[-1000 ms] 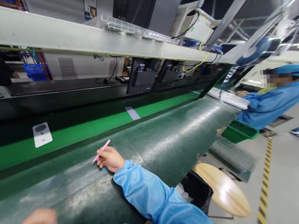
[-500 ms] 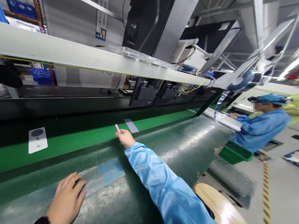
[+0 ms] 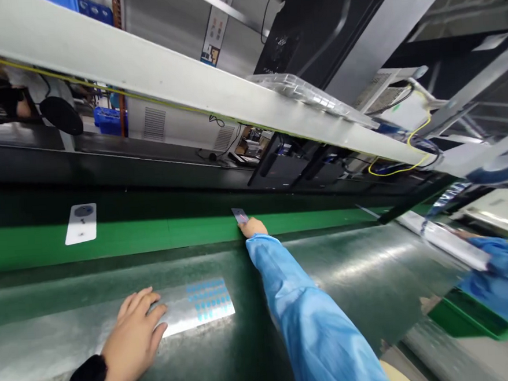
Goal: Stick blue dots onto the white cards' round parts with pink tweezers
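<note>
Dark green surface [image 3: 356, 288] across lower view, brighter green strip [image 3: 165, 234] along its far side. See-through sheet [image 3: 180, 324], one, at 7 o'clock, rows of blue marks near its end. Containers, two: green bin [image 3: 457, 326] at 4, blue bin [image 3: 109, 126] at 10; contents of both unclear. Left hand [image 3: 132, 338] at 8: fingers loosely spread, grasping nothing, resting over sheet. Right hand [image 3: 255, 227] just below centre: fingers closed on pink tool [image 3: 243, 217], mostly hidden. Panels on strip, two: white panel [image 3: 81, 226] at 9, grey panel [image 3: 238, 213] at right fingertips
</note>
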Available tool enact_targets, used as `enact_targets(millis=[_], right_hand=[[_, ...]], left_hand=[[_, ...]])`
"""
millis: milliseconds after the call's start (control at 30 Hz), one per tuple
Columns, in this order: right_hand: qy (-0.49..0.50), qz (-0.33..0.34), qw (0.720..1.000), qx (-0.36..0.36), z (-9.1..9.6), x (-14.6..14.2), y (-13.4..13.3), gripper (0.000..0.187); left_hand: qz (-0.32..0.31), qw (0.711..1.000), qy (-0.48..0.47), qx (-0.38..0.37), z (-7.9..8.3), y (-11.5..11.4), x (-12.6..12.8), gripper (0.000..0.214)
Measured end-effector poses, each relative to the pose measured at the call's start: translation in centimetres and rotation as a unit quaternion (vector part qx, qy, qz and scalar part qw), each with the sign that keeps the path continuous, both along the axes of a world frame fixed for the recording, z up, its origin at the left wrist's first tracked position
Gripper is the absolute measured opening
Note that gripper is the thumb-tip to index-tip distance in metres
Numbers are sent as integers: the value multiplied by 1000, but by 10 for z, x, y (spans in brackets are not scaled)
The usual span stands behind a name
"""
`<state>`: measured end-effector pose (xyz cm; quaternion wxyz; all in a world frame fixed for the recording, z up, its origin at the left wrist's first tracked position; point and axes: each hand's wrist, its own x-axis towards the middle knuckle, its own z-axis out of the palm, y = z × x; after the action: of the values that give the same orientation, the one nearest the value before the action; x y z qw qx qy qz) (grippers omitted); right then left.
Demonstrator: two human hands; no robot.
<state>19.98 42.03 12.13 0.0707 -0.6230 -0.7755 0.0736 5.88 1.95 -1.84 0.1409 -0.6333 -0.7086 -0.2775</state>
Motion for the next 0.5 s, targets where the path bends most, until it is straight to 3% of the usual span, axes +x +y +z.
enact_targets(millis=[167,367,500], right_hand=[[-14,13,1000,-23,4,-11,-7,24],[21,39,999,-5,40,-20,-23,39],[76,92,993,-29,41,-16,-67,37]], left_hand=[[15,999,-22,-29,3,0,1,21],[4,999,-18,-40,16,1,0,24],[32,992,-102,-71,22,0,-3,35]])
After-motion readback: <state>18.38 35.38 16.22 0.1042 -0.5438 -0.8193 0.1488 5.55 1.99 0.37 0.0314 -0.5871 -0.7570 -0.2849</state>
